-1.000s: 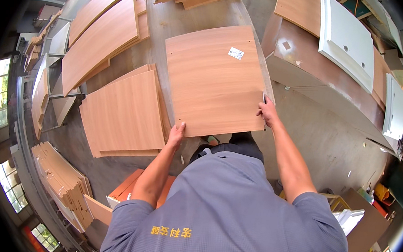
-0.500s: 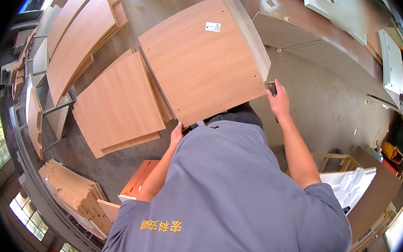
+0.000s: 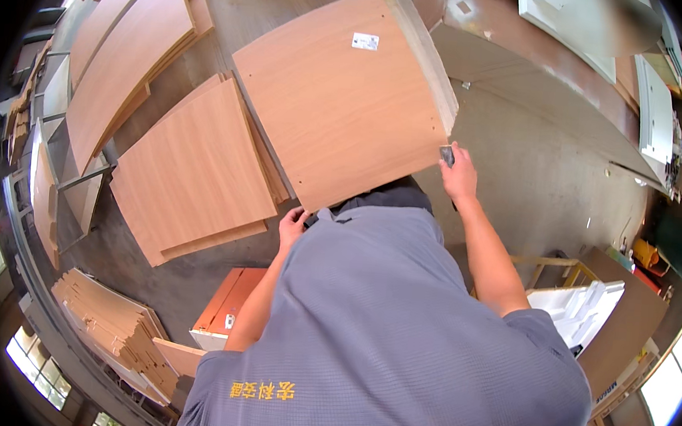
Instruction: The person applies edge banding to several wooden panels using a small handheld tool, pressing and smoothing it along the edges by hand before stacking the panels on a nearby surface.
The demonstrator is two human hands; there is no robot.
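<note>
A wood-grain panel (image 3: 338, 93) with a small white label lies in front of me, its near edge at my waist. My right hand (image 3: 460, 177) is beside the panel's near right corner, its fingers closed around a small grey block-like piece (image 3: 446, 155). My left hand (image 3: 290, 227) is at the near left corner, close to my waist. Its fingers are bent against something dark, which I cannot make out. To the left lies a second stack of similar wood-grain panels (image 3: 196, 173), apart from both hands.
Curved panels (image 3: 129, 60) lean in a stack at far left, by a metal frame (image 3: 79, 180). An orange-topped box (image 3: 226, 304) and cut boards (image 3: 108, 327) stand at near left. A large brown piece (image 3: 528, 75) with white panels on it stands far right. White parts (image 3: 582, 308) lie near right.
My right hand has shifted slightly left and down, showing more of the grey piece. My left hand has drawn back a little from the panel corner, fingers now more bent.
</note>
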